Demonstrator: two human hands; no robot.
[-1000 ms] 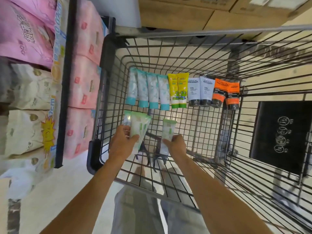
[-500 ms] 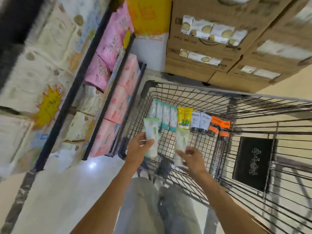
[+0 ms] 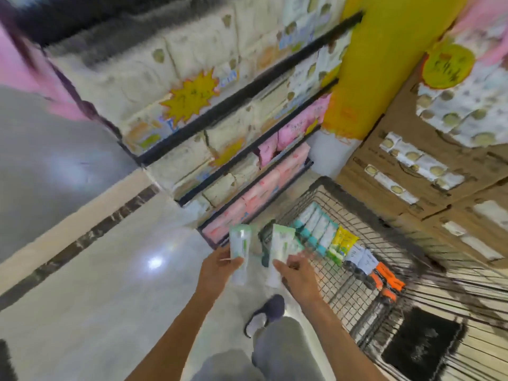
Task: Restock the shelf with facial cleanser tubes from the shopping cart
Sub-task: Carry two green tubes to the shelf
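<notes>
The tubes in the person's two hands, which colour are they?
White with pale green, seen in the head view: left-hand tubes, right-hand tubes.

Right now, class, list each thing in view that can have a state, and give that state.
Left hand: closed on a pale green tube.
Right hand: closed on pale green tubes.
Shopping cart: part loaded, tubes lying in a row.
Shelf: stocked with packs.

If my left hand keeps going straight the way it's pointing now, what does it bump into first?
Probably the pink packs on the bottom shelf: the left hand, holding a pale green tube, points up and slightly right toward them. Only bare floor seems to lie between, though blur leaves depth uncertain.
</notes>
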